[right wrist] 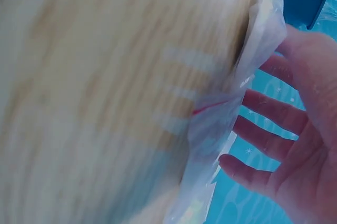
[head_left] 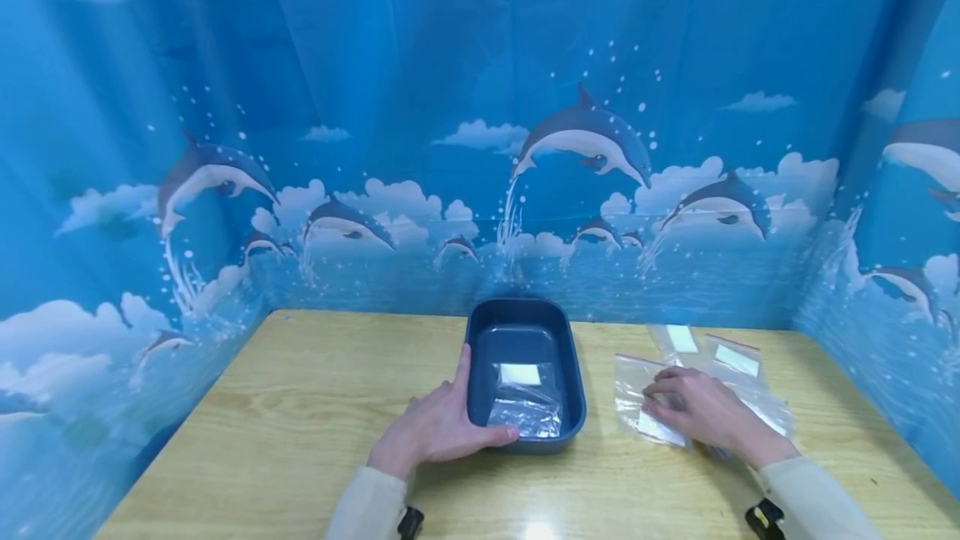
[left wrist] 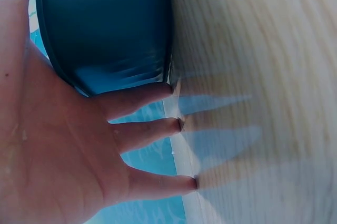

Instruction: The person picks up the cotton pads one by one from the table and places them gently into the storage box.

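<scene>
One wooden table [head_left: 315,390] under tray [head_left: 517,347] and bags [head_left: 632,377] — dolphin-printed blue curtain [head_left: 420,65] behind.

The tray [head_left: 517,344] is solid dark blue. Each transparent, colourless bag [head_left: 628,382] at right carries a white label [head_left: 737,359]; red seal lines [head_left: 733,342] mark some. The table [head_left: 322,390] shows pale yellow-brown wood grain. The backdrop [head_left: 420,65] is blue, printed with grey-blue, white-bellied dolphins [head_left: 588,119], white clouds [head_left: 480,137] and white dots. Sleeves [head_left: 367,507] are off-white.

No readable text; white bag labels [head_left: 681,338] perhaps too small to tell.
</scene>
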`<state>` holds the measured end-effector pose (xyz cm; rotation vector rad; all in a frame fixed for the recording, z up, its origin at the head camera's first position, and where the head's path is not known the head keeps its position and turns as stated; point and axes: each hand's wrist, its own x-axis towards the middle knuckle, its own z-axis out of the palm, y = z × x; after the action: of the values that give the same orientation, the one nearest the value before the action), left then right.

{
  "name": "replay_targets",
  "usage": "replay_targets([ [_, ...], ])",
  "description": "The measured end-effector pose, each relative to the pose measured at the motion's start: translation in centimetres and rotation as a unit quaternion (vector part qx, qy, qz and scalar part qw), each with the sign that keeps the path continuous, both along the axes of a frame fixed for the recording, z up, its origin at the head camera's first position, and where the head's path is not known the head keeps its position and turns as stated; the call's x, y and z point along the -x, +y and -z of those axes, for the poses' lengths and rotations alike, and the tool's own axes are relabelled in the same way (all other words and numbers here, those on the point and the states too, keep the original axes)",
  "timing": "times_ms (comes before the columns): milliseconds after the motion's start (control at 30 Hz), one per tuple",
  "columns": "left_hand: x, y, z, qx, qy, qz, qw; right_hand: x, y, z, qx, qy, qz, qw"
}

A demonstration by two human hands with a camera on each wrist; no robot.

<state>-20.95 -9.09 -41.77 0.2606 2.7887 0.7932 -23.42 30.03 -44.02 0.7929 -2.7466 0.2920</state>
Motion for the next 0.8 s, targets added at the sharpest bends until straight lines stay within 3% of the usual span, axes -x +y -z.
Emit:
replay_targets([
  [367,0.05,0.1,0.08,0.013,-0.003,-0.004,0.9999,0.88,-0.04,0.45,0.021,0.052,-0.051,0.997],
  [667,0.15,0.04,0.21,0.005,0.005,0.001,1.0,0.7,-0.28,0.33,0.02,0.04,-0.021,0.999],
  [800,0.13,0.0,0.19,0.004,0.006,0.002,1.0,0.47,-0.3,0.19,0.033,0.061,-0.021,0.997],
])
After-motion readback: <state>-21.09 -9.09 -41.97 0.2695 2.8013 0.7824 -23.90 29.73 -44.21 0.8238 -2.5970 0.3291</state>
